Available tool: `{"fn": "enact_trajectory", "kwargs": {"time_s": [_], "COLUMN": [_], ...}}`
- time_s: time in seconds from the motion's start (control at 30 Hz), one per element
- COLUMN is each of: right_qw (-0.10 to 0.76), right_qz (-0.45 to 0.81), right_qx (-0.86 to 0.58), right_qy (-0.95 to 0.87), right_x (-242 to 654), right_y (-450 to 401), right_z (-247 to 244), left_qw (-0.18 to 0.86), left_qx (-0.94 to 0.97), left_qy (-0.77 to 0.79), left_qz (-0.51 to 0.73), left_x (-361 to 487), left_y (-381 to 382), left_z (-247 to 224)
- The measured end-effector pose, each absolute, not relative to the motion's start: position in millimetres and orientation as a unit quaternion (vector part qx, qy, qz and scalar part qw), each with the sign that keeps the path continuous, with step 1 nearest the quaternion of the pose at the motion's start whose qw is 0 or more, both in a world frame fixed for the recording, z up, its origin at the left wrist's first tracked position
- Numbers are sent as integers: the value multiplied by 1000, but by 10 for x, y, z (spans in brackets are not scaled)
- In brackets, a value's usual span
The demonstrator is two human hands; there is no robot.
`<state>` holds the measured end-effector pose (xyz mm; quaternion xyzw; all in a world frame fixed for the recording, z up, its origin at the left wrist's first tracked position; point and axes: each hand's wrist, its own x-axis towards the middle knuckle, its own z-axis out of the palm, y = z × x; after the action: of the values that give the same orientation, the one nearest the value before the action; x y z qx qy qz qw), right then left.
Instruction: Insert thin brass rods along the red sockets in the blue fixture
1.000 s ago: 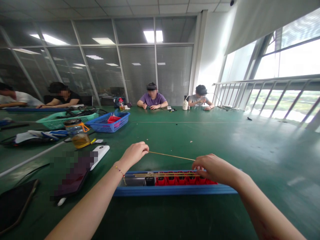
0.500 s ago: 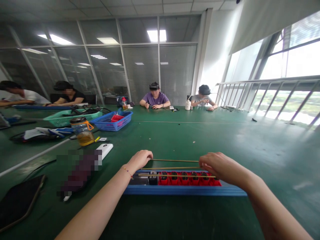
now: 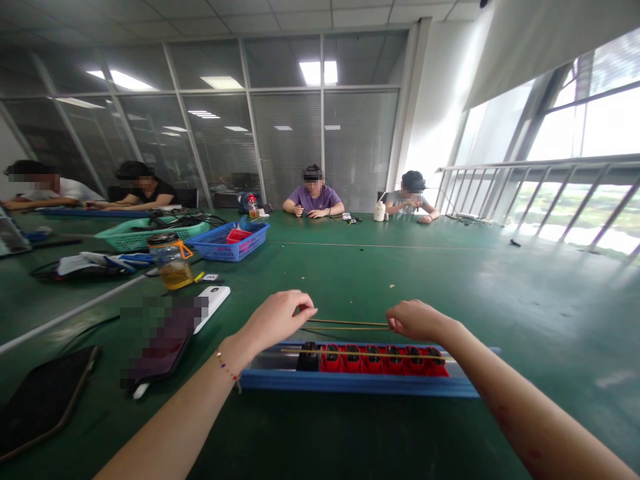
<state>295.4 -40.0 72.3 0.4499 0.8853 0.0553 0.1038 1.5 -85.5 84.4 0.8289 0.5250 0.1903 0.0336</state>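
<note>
A blue tray (image 3: 360, 383) lies before me, with a row of red pieces with black tops (image 3: 373, 360) and a black block (image 3: 309, 358) at their left. One thin stick (image 3: 350, 353) rests lengthwise across them. Behind the tray, two more thin sticks (image 3: 350, 325) run side by side between my hands. My left hand (image 3: 277, 317) is at their left ends, thumb and forefinger drawn together; whether it grips them is hidden. Curled fingers of my right hand (image 3: 413, 319) close around the right ends of these sticks.
To the left are a power bank (image 3: 213, 308), a dark phone (image 3: 45, 400), a jar of amber liquid (image 3: 171, 263), a blue basket (image 3: 235, 250) and a green basket (image 3: 115, 240). Several people sit around the green table (image 3: 450, 273).
My left hand has moved slightly right and my right hand slightly left, closer together. The two rear sticks lie nearer each other. The view has shifted slightly.
</note>
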Motion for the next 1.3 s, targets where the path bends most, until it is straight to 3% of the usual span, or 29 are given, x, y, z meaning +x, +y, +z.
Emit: {"fn": "enact_trajectory", "kwargs": {"time_s": [0.2, 0.43, 0.63, 0.83, 0.93, 1.03, 1.3], "right_qw": [143, 161, 126, 69, -44, -97, -61], "right_qz": [55, 37, 9, -59, -125, -190, -304], "right_qx": [445, 450, 447, 425, 454, 471, 456], "right_qy": [882, 878, 885, 901, 881, 856, 834], "right_x": [2709, 2542, 2618, 3017, 3285, 3447, 3477], "right_y": [-200, -47, -58, -157, -193, -259, -339], "right_z": [536, 470, 479, 680, 764, 771, 539], "left_qw": [14, 29, 32, -52, -87, -63, 0], "left_qx": [862, 861, 866, 847, 823, 819, 810], "left_qy": [500, 504, 490, 497, 517, 524, 546], "left_qz": [86, 68, 98, 181, 220, 226, 213], "left_x": [34, -42, -58, -171, -251, -281, -330], "left_y": [-1313, -1377, -1382, -1320, -1164, -924, -417], "left_z": [891, 701, 733, 1030, 1117, 1029, 501]}}
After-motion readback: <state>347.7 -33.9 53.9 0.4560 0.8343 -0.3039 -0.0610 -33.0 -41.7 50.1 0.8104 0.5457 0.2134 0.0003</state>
